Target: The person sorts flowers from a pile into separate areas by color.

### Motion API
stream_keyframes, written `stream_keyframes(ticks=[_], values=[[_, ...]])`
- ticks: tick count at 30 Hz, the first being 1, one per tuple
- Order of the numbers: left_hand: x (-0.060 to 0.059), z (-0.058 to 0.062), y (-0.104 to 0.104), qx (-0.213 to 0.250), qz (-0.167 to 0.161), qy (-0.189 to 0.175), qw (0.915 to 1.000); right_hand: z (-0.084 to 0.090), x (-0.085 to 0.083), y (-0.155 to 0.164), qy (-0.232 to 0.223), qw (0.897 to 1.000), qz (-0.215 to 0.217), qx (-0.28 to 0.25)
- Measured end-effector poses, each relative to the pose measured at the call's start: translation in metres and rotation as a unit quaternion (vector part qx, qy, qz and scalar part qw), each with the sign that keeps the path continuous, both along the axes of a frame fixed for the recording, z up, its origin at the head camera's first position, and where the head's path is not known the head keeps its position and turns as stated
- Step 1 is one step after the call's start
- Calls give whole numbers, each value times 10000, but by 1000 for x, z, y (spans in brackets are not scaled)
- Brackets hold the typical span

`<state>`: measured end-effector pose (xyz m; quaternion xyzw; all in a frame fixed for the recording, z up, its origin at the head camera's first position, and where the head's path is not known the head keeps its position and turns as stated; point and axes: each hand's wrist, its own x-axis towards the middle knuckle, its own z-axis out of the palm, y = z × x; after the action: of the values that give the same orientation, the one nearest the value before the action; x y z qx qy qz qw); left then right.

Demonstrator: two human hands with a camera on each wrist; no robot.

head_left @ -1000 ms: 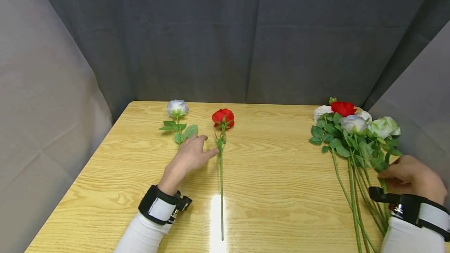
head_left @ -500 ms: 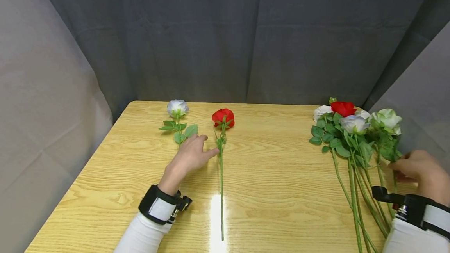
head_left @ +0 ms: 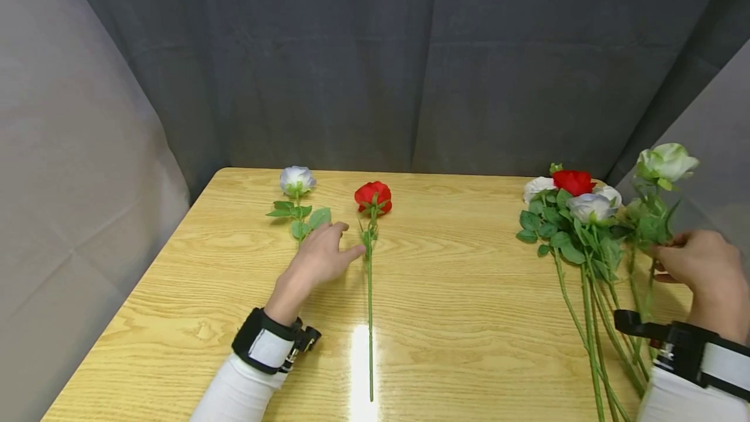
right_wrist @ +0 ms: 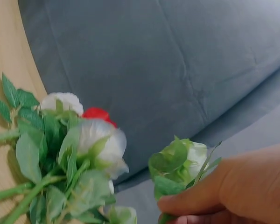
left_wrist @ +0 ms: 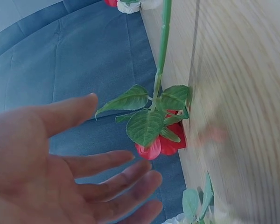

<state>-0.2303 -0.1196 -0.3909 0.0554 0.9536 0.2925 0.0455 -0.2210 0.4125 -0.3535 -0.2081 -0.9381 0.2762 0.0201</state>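
Observation:
My right hand (head_left: 700, 266) pinches the stem of a greenish-white rose (head_left: 668, 163) just below its leaves. That rose stands higher in the head view than the flowers beside it; in the right wrist view its bloom (right_wrist: 196, 158) shows above the thumb. To its left lies a bunch with a red rose (head_left: 573, 182) and a pale lilac rose (head_left: 592, 206). My left hand (head_left: 319, 259) is relaxed, fingers spread and holding nothing, between a single red rose (head_left: 373, 197) and a lilac-white rose (head_left: 297, 180), whose lower stem is hidden behind the hand.
The wooden table (head_left: 457, 318) ends at a dark grey curtain (head_left: 316, 70) behind. Light grey cloth walls (head_left: 70, 148) stand at both sides. Long green stems (head_left: 588, 344) of the bunch run towards the front edge on the right.
My right hand has drawn the greenish-white rose out and upward from the right side of the bunch. The left hand has stayed in place.

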Motion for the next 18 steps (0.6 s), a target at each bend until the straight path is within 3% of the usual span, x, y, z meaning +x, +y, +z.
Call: stream_keyframes(ticks=[11,18], values=[[0,2,1,381,-99,695,9968,10,-4,-37,962,9941,446,211],[-2,0,3,587,-223,1043,9926,13,-7,-58,1163,9873,1073,118]])
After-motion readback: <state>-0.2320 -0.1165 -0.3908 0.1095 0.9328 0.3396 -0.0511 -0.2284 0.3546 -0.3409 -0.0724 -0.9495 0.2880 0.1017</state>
